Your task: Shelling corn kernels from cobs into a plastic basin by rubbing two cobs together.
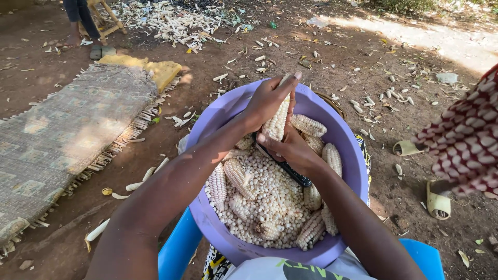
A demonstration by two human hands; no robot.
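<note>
A maize cob (276,120) is clamped upright by the left hand (270,98) and right hand (290,149) over the purple basin (347,155); kernels could be flung onto the ground if pried hard.

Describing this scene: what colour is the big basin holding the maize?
Lilac-purple round plastic basin, clearest in the head view.

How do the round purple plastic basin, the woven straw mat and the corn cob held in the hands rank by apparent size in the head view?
1. Woven straw mat
2. Round purple plastic basin, nearer the camera, so unsure
3. Corn cob in the hands
</note>
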